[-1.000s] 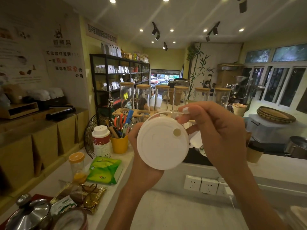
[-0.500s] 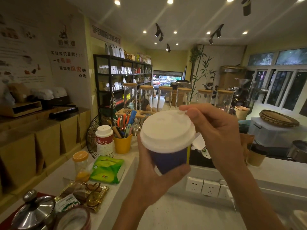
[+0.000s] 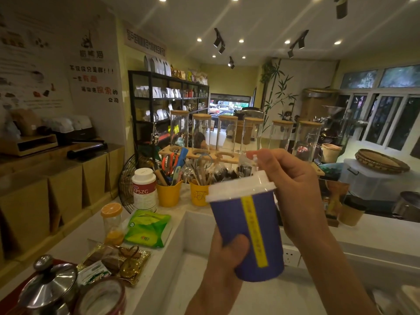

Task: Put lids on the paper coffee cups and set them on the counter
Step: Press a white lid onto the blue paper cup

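A blue paper coffee cup (image 3: 247,226) with a yellow stripe is held up in mid-air, slightly tilted, at the centre of the view. My left hand (image 3: 225,258) grips its lower body from below. A white plastic lid (image 3: 238,186) sits on the cup's rim. My right hand (image 3: 293,189) rests on the lid's right side, fingers pressing on its top edge. A brown paper cup with a dark lid (image 3: 351,212) stands on the white counter (image 3: 375,235) at the right.
On the left counter lie a green wipes pack (image 3: 147,228), a small jar with an orange lid (image 3: 112,220), a white canister (image 3: 144,189), two yellow utensil pots (image 3: 168,194) and a steel kettle (image 3: 48,287). Tall glass jars (image 3: 252,135) stand behind. Wall sockets (image 3: 289,256) sit below the right counter.
The cup has turned from lid-facing-me to nearly upright, so its blue side now shows. My right hand stays on the lid's edge.
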The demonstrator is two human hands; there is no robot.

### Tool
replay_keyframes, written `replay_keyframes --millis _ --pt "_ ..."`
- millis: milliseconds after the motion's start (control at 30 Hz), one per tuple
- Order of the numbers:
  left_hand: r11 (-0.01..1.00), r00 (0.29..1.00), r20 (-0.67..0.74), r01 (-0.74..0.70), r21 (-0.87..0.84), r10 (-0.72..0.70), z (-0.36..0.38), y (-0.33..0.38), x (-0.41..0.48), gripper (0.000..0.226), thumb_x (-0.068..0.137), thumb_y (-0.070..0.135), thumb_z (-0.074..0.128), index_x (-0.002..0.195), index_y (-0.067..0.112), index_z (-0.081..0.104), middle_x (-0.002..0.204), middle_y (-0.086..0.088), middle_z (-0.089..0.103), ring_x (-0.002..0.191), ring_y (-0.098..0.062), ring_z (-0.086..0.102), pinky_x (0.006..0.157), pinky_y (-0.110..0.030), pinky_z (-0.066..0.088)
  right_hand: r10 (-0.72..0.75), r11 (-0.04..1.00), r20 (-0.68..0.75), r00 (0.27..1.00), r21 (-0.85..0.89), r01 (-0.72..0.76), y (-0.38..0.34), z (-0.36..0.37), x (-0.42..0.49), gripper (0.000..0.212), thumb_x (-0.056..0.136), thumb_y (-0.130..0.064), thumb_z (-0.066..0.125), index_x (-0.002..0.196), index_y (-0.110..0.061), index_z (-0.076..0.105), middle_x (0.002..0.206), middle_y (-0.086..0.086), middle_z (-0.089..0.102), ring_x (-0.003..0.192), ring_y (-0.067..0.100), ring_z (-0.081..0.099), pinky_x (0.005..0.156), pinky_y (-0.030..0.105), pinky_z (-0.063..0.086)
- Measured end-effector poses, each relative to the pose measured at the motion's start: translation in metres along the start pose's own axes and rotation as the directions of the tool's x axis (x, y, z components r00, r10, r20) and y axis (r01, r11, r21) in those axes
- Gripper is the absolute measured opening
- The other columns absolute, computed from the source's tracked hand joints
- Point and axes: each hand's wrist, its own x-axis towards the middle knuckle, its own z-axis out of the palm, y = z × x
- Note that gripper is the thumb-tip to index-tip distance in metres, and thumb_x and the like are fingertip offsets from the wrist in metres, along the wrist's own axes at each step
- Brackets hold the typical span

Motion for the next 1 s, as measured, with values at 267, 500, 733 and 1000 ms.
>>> replay_keyframes --millis 267,500,733,1000 --pt "0.920 0.983 0.097 -0.181 0.348 0.156 -0.008 0.006 0.005 0.107 0.036 0.051 0.094 0.130 0.033 0.045 0.107 0.026 0.073 0.096 0.002 0.071 0.067 -0.011 0.057 0.111 0.988 0.147 0.983 0.093 -0.125 0.007 -0.021 0.000 0.025 0.081 -0.053 0.064 0.085 -0.032 0.077 0.082 -0.009 0.074 0.076 0.005 0.069 0.065 0.017 0.055" --pt "0.986 0.997 0.056 -0.066 0.153 0.058 -0.013 0.008 0.009 0.111 0.022 0.057 0.096 0.119 0.017 0.061 0.096 -0.009 0.079 0.081 -0.028 0.077 0.063 -0.035 0.061 0.023 1.000 0.133 0.991 -0.023 -0.020 0.012 -0.024 -0.004 0.028 0.089 -0.047 0.055 0.087 -0.026 0.075 0.089 -0.006 0.069 0.088 0.009 0.064 0.078 0.024 0.050" --pt "0.994 0.998 0.048 0.050 -0.096 -0.046 0.004 -0.006 0.003 0.106 0.015 0.049 0.098 0.106 0.001 0.070 0.082 -0.022 0.075 0.062 -0.033 0.073 0.052 -0.039 0.061 0.081 0.981 -0.050 0.995 0.182 -0.071 0.021 -0.005 -0.019 0.041 0.097 -0.041 0.041 0.078 -0.027 0.075 0.084 0.000 0.078 0.082 0.016 0.073 0.070 0.024 0.059" --pt "0.943 0.990 0.097 -0.066 -0.327 0.104 0.004 -0.027 -0.009 0.060 0.050 0.044 0.094 0.094 0.006 0.080 0.084 -0.019 0.078 0.069 -0.033 0.076 0.057 -0.040 0.061 -0.046 0.991 -0.169 0.984 0.117 0.066 0.010 0.008 -0.033 0.050 0.090 -0.040 0.032 0.057 -0.044 0.069 0.055 -0.022 0.067 0.054 -0.007 0.062 0.055 0.009 0.050"
